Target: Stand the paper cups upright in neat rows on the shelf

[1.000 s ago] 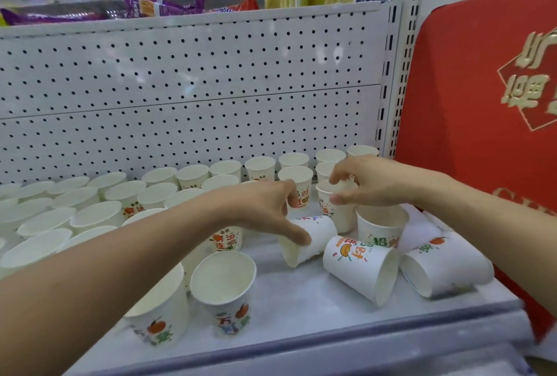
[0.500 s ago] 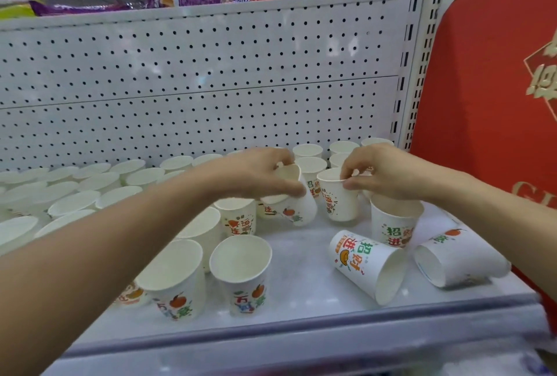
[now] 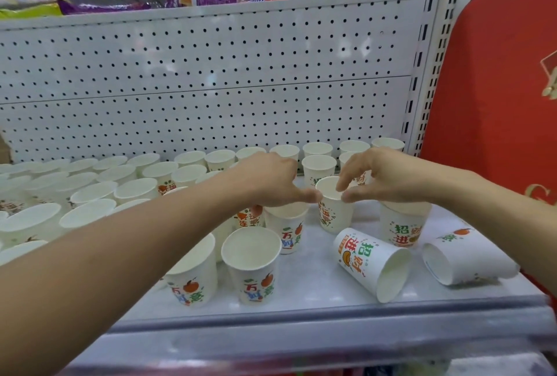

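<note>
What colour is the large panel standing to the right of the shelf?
The panel is red with gold lettering; head view shows it best.

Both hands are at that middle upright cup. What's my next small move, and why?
Probably release the upright cup and reach the right hand to the nearer tipped cup: the first already stands on the shelf, while that one and another tipped cup lie on their sides at front right.
</note>
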Action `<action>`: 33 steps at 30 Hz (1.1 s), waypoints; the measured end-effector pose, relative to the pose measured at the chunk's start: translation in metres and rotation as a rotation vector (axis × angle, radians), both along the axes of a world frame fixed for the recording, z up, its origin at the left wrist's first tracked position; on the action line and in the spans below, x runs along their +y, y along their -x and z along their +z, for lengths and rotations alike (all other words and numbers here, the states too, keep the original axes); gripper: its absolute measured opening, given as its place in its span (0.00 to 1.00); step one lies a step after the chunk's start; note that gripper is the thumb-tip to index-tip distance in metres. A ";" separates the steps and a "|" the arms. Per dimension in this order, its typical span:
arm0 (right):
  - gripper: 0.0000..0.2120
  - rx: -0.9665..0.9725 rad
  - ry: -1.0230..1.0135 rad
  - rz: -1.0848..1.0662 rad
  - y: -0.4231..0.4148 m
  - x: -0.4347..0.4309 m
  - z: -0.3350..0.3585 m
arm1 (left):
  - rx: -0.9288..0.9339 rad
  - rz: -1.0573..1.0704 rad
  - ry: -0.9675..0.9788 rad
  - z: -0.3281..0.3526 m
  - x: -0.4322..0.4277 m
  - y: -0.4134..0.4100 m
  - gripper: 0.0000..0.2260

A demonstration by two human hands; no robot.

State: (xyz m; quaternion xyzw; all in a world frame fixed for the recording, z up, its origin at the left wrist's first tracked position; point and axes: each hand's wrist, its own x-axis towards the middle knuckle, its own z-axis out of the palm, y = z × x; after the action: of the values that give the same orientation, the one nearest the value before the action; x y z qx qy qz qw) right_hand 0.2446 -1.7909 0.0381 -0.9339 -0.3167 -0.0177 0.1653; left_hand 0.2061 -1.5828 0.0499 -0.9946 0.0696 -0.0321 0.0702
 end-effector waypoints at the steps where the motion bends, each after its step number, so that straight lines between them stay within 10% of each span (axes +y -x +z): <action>1: 0.06 -0.005 -0.009 -0.001 0.001 0.001 0.000 | -0.022 -0.015 0.004 0.002 0.001 0.001 0.32; 22: 0.08 -0.154 0.143 0.105 -0.005 0.014 -0.005 | 0.150 -0.229 0.288 0.000 0.035 0.012 0.27; 33: 0.16 -0.104 -0.210 -0.096 0.040 -0.061 -0.002 | 0.176 -0.626 0.304 0.005 -0.032 0.061 0.34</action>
State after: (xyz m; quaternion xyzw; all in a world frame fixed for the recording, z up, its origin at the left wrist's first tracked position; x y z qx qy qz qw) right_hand 0.2042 -1.8517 0.0362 -0.9234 -0.2760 -0.1070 0.2444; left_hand 0.1454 -1.6150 0.0553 -0.9230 0.3712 0.0236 -0.0981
